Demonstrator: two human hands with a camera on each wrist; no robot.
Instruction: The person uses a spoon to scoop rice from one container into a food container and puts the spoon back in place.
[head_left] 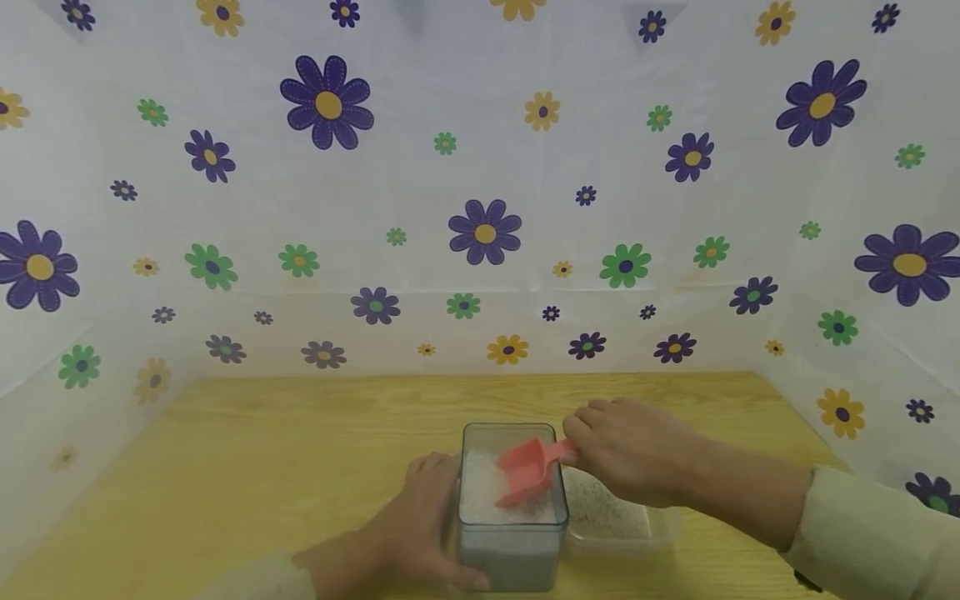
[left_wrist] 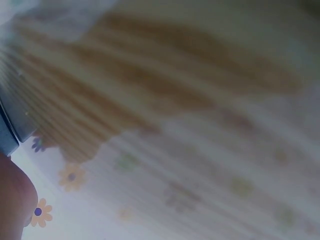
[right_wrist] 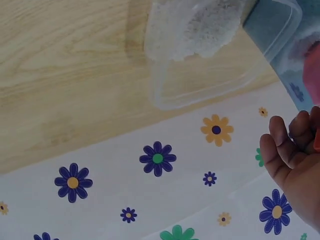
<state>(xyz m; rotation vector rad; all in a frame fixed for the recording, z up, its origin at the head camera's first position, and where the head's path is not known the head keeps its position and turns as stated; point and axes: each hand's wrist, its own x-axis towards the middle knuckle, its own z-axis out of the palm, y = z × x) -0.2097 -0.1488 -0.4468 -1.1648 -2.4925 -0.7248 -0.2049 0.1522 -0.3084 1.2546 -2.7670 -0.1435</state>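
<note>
Two forearms (head_left: 742, 483) in pale sleeves (head_left: 870, 521) reach in from the near left and near right. The left hand (head_left: 422, 527) points its fingers far, thumb stretched right; the right hand (head_left: 626, 450), farther away, angles left, fingers curled in a grip.

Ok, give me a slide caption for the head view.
Left hand holding a tinted container of white grains on a wood-grain table, right hand gripping a pink scoop at the container's opening.

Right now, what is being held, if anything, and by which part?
The right hand holds the pink scoop by its handle. The left hand rests against the side of the clear container.
</note>
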